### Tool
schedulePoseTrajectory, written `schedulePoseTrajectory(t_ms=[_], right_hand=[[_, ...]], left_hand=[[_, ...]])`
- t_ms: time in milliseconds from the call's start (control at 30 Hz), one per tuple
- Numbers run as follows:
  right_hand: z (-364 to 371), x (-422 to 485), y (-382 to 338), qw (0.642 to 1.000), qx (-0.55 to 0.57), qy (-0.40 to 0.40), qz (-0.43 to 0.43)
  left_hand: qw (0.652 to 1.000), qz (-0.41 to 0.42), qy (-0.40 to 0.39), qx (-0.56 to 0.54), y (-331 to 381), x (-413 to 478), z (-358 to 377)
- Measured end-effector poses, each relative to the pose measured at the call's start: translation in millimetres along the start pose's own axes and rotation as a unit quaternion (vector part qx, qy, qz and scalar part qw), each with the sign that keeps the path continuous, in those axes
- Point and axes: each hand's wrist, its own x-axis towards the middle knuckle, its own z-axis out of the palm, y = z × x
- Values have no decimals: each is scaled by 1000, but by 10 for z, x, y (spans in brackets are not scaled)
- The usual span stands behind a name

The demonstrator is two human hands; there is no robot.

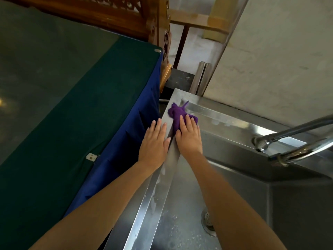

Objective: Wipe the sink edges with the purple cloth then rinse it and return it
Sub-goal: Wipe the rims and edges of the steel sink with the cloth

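The head camera looked down along the left rim of a stainless steel sink (pixel 167 177). The right hand (pixel 189 136) lay flat, fingers spread, pressing the purple cloth (pixel 177 113) onto the rim near the far left corner; its grip was an open palm bearing down, not a pinch. The bunched cloth stuck out beyond the fingertips. The left hand (pixel 155 141) rested flat and empty on the rim's outer edge, just beside the right. A chrome faucet (pixel 288 141) reached over the basin from the right. A green cloth-covered surface (pixel 63 105) stood to the left.
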Motion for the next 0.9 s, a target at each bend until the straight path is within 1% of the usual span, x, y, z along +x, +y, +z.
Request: schedulePoseTrajectory(t_ms=[100, 167, 267, 333, 400, 467, 533, 600, 667, 700, 733, 800, 867, 900], right_hand=[[-76, 269, 92, 999, -32, -5, -3], [-125, 338, 112, 999, -40, 9, -13], [-109, 299, 93, 995, -28, 84, -53], [-47, 261, 121, 985, -6, 160, -58], [4, 232, 182, 979, 23, 197, -49], [-3, 190, 280, 976, 44, 208, -42], [-89, 119, 423, 968, 73, 238, -18], [-231, 79, 616, 948, 91, 303, 29], [-367, 106, 807, 922, 80, 362, 115], [-409, 126, 887, 911, 72, 368, 172], [-428, 151, 947, 906, 66, 354, 222], [-387, 196, 998, 908, 65, 290, 295], [-276, 237, 956, 921, 54, 234, 306], [-217, 258, 897, 927, 45, 221, 301]], left_hand=[[1000, -7, -1, 0, 128, 250, -15], [1000, 3, -1, 15, 170, 410, -9], [999, 8, -6, 52, 164, 529, 31], [997, 11, 1, 71, 174, 516, 48], [996, 22, 10, 84, 183, 501, 49], [994, 40, 18, 99, 183, 495, 43], [994, 50, 21, 95, 187, 489, 44], [995, 52, 14, 81, 184, 485, 51], [995, 53, 17, 77, 169, 490, 63], [996, 54, 19, 74, 166, 490, 67], [996, 53, 19, 71, 168, 489, 67], [996, 49, 16, 66, 178, 493, 69], [997, 42, 14, 66, 176, 493, 77], [997, 42, 16, 66, 171, 499, 82]])
